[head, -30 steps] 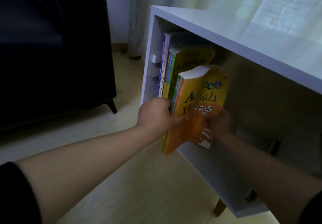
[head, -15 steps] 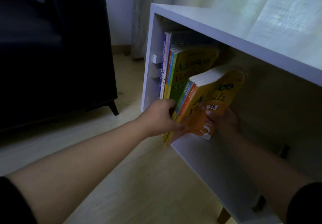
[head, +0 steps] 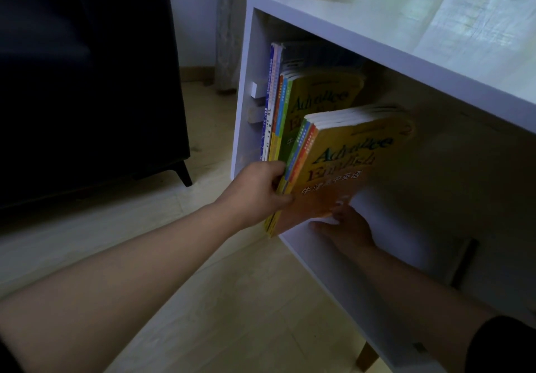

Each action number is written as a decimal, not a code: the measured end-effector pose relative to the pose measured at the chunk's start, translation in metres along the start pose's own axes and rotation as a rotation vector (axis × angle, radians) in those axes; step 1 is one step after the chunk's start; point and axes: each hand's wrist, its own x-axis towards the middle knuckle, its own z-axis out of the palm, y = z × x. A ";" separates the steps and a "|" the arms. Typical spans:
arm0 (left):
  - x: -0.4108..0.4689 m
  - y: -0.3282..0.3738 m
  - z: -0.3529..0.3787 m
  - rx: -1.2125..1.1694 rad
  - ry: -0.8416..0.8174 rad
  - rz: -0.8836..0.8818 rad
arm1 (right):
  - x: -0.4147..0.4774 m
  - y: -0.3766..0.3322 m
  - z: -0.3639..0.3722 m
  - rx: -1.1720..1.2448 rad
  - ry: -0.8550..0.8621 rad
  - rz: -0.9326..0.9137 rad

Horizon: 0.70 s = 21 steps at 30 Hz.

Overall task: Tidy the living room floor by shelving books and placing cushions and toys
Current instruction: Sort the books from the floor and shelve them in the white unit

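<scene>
A bundle of yellow and orange textbooks [head: 345, 166] leans tilted inside the white shelf unit [head: 377, 44], its lower corner sticking out past the front edge. My left hand [head: 258, 189] grips the spines at the bundle's lower left. Under the bundle's bottom right corner, my right hand [head: 345, 227] holds it from below on the shelf floor. Behind stand more books [head: 287, 105] upright against the shelf's left wall, the front one green and yellow.
A dark sofa [head: 87, 82] with a slanted leg stands to the left on the light wooden floor [head: 232, 300]. Pale curtains [head: 377, 1] hang behind the shelf unit. A wooden shelf leg [head: 367, 356] shows at the lower right.
The bundle has gone deeper into the shelf and tilted further right. My right hand has slid from the cover to under the bottom corner; my left hand stays on the spines.
</scene>
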 end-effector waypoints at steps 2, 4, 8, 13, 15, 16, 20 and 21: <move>0.002 0.000 0.000 -0.002 0.004 0.006 | 0.003 0.001 -0.002 -0.086 0.055 -0.035; 0.004 0.002 0.001 0.007 0.012 0.021 | 0.003 -0.001 -0.001 -0.153 0.151 -0.051; 0.010 0.004 0.003 0.036 0.034 0.039 | 0.007 -0.009 0.003 -0.102 0.160 -0.030; 0.023 0.001 0.006 0.018 0.067 0.012 | 0.014 -0.018 0.004 -0.114 0.211 -0.038; 0.028 0.000 0.006 0.014 0.072 -0.007 | 0.020 -0.017 0.005 -0.167 0.227 -0.020; 0.031 0.000 0.007 0.008 0.073 -0.012 | 0.022 -0.018 0.006 -0.190 0.234 -0.008; 0.036 -0.001 0.009 -0.021 0.087 -0.031 | 0.029 -0.018 0.011 -0.233 0.277 -0.009; 0.037 0.000 0.010 -0.019 0.095 -0.029 | 0.030 -0.018 0.011 -0.245 0.286 -0.017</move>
